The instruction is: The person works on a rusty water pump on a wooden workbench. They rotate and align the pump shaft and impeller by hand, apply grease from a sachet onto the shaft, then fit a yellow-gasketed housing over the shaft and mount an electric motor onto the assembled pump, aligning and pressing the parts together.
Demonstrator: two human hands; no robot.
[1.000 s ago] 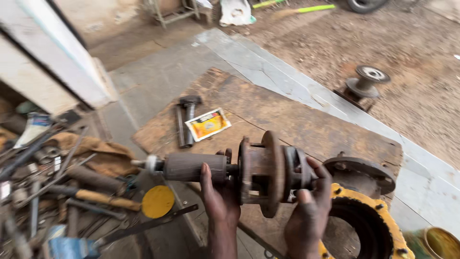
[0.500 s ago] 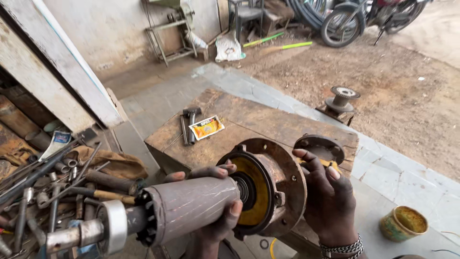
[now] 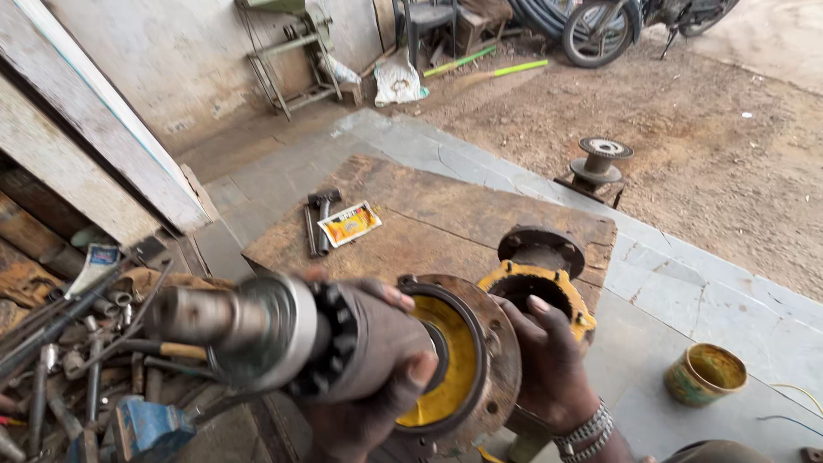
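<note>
I hold a heavy axle assembly up close to the camera. Its grey shaft [image 3: 206, 319] points left, and a rusty round flange [image 3: 501, 360] with a yellow inner face sits at its right end. My left hand [image 3: 386, 407] wraps the thick grey body of the shaft from below. Over on the flange's right rim rests my right hand [image 3: 553, 369], which wears a metal wristband. Just behind the flange, a yellow ring housing [image 3: 557, 287] and a rusty round hub [image 3: 542, 249] sit on a worn wooden board [image 3: 446, 214].
A hammer [image 3: 321, 214] and a yellow packet [image 3: 350, 225] lie on the board's far left. Loose tools and rods [image 3: 77, 360] are piled at the left by a blue clamp [image 3: 146, 429]. A rusty tin can [image 3: 705, 375] stands on the slabs, a hub [image 3: 600, 159] on the dirt.
I have lifted the axle assembly off the board and swung it closer to the camera, its shaft end now pointing left. Both hands kept their hold.
</note>
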